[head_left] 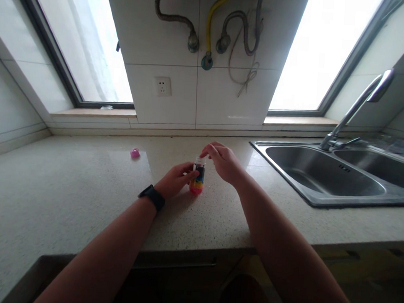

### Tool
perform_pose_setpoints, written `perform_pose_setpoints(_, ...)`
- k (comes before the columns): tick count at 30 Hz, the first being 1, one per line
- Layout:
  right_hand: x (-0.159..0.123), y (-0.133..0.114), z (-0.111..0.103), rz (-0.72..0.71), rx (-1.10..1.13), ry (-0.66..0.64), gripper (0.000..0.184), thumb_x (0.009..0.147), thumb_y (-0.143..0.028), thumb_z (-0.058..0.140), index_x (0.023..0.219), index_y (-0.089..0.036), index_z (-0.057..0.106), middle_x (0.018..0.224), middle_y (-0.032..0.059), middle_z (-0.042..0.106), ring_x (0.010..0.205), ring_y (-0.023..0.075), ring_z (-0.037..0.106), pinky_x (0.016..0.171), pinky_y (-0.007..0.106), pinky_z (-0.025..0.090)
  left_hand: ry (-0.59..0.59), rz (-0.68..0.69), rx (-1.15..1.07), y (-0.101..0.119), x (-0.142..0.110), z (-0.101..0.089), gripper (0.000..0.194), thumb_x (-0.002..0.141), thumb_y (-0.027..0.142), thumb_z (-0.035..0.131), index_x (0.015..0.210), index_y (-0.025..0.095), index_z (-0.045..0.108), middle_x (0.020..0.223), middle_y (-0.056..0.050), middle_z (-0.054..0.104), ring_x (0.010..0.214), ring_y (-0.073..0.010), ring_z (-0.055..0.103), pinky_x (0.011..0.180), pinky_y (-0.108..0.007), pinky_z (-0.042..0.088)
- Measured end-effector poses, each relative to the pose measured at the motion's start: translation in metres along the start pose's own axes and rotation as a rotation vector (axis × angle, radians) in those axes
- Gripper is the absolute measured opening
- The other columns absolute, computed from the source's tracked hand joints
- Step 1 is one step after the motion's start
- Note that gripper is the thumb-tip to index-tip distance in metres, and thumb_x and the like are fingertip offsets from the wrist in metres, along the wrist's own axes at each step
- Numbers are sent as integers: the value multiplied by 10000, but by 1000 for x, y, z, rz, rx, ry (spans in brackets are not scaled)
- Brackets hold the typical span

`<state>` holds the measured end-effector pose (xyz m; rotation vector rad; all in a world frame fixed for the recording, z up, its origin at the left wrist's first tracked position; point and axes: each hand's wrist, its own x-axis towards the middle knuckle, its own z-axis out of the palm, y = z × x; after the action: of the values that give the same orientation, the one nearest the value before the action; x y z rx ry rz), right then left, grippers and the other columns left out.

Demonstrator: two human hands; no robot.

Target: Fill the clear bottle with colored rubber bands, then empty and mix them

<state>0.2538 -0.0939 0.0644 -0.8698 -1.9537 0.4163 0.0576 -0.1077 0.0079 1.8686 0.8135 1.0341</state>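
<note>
My left hand [177, 178], with a black watch [152, 197] on its wrist, is closed around a small clear bottle [197, 181]. The bottle stands upright on the counter, its contents layered pink, yellow, blue and dark from the bottom up. Its mouth shows no lid. At the rim is my right hand [224, 161], fingers bent together over the opening; whether something small is between the fingertips is hidden. A pink cap-like piece [135, 153] lies on the counter to the left, apart from both hands.
A speckled pale counter [81, 194] runs under the hands. To the right is a steel double sink [309, 196] with a tall faucet [357, 102]. A socket [162, 86] and several hoses are on the tiled wall behind, between two windows.
</note>
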Motion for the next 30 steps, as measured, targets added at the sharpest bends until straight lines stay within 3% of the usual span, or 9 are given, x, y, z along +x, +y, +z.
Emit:
perform_pose_setpoints(5,1,16,10,131,114,19,372,957,-485,420,1062,-190,621,953,49,649,794,145,553,667,266,418,75,-37,-98,-7,0,-4,421,889,446,594,1199,164,629,993,-81,665,807,-163,599,664,-269,474)
perform_pose_setpoints(9,-2,25,21,267,180,-111,307,938,-439,443,998,-176,589,926,45,639,729,128,546,616,251,414,158,-19,-114,-10,1,-9,428,885,456,597,1202,172,635,1008,-87,677,851,-187,621,657,-267,488)
perform_pose_setpoints(12,-7,27,31,344,299,-244,331,916,-436,484,1066,-154,570,930,65,642,734,134,564,605,251,427,197,-2,-133,-12,2,-12,427,883,452,601,1202,171,629,1035,-98,677,880,-202,631,669,-282,508)
perform_pose_setpoints(16,-11,28,46,248,378,-375,394,828,-430,642,1084,-134,587,920,69,656,762,146,570,681,281,450,281,12,-129,-14,2,-13,413,863,453,625,1159,166,641,1044,-104,657,887,-206,627,680,-300,537)
perform_pose_setpoints(22,-9,38,58,193,373,-308,365,775,-396,686,1005,-121,621,866,58,642,752,149,549,690,294,435,340,89,33,-14,-1,-22,391,893,452,569,1178,195,640,1135,-107,563,951,-204,589,670,-297,563)
perform_pose_setpoints(26,-7,51,58,208,337,-231,374,759,-390,694,1012,-127,616,871,57,629,741,143,529,700,302,430,520,107,353,-25,-2,-56,400,899,399,548,1235,189,600,1134,-109,558,970,-197,574,744,-321,548)
perform_pose_setpoints(30,-6,59,58,196,328,-214,387,761,-405,697,1024,-134,614,893,64,635,768,150,542,727,308,435,773,56,685,-51,-13,-118,374,845,320,552,1176,159,619,1070,-110,584,942,-213,589,817,-369,523)
